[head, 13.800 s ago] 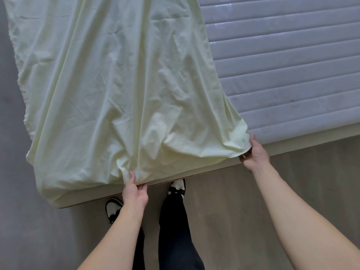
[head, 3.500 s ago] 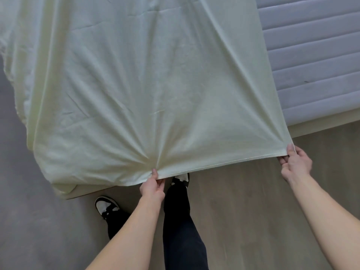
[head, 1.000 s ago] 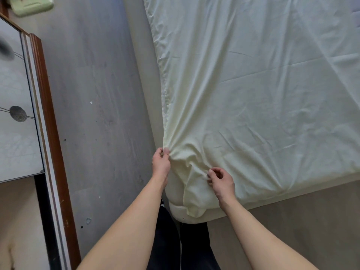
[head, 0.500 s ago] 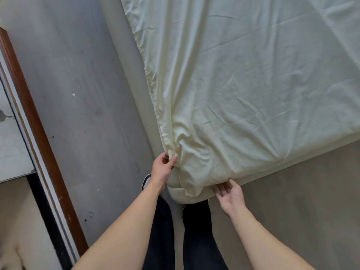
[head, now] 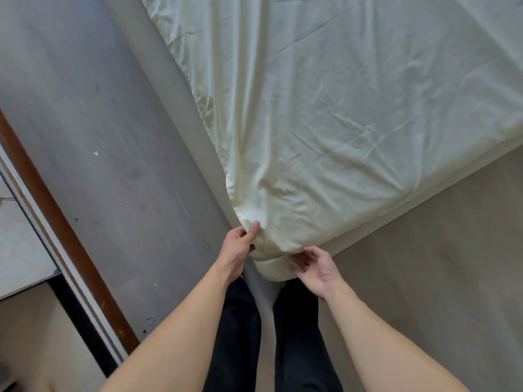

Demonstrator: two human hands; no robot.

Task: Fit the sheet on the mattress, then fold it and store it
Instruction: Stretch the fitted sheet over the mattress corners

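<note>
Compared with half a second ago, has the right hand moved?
Yes. The right hand has dropped slightly from the sheet hem, now open beside the bare mattress corner.

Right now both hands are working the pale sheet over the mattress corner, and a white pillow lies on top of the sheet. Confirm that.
Not quite. The head view shows no pillow: the sheet is bare. The left hand and right hand are at the mattress corner.
</note>
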